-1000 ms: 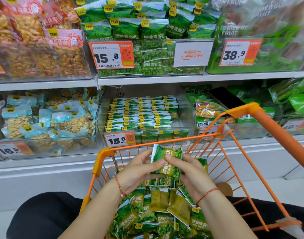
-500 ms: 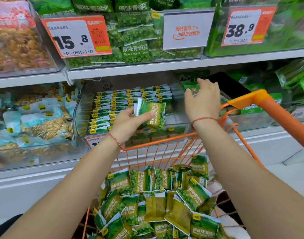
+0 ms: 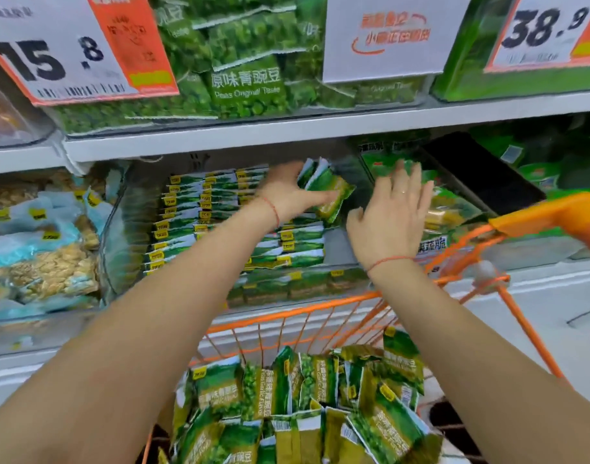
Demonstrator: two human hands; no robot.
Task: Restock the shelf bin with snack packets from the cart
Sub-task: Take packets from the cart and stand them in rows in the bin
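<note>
Two hands up inside the shelf bin (image 3: 126, 236), head view only. Left hand (image 3: 287, 192) at about 12 o'clock of frame centre, fingers curled round a small bunch of green snack packets (image 3: 327, 192), thumb underneath; bunch tilted, held over the rear right part of the bin, above the rows already standing there. Right hand (image 3: 392, 216) at 1 o'clock, just beside the bunch, fingers straight and spread, holding nothing, palm toward the bin's right side; contact with wall or packets not clear, blurred.

Stocked rows (image 3: 200, 209) of the same packets at 10 to 11 o'clock, upright and tight, yellow tabs showing. Bare patch of bin floor at the right front, below the right hand. Orange cart (image 3: 538, 212) at 5 to 6 o'clock, heap of packets (image 3: 320, 396) lying loose in it; plenty left to move, so task judged well short of done.

Price tags and a white sign on the shelf above, 11 to 1 o'clock; nut bags in the neighbouring bin at 9 o'clock.

Risks, judged:
- Bunch gripped at one end only; outer packets could fan out and slide off on release.
- Dropped flat on top of the rows instead of slotted in beside them, spoiling the upright order.
- Left wrist close over standing rows; a brush could topple them.
- Low shelf edge overhead leaves little headroom for the bunch's upper corners.
</note>
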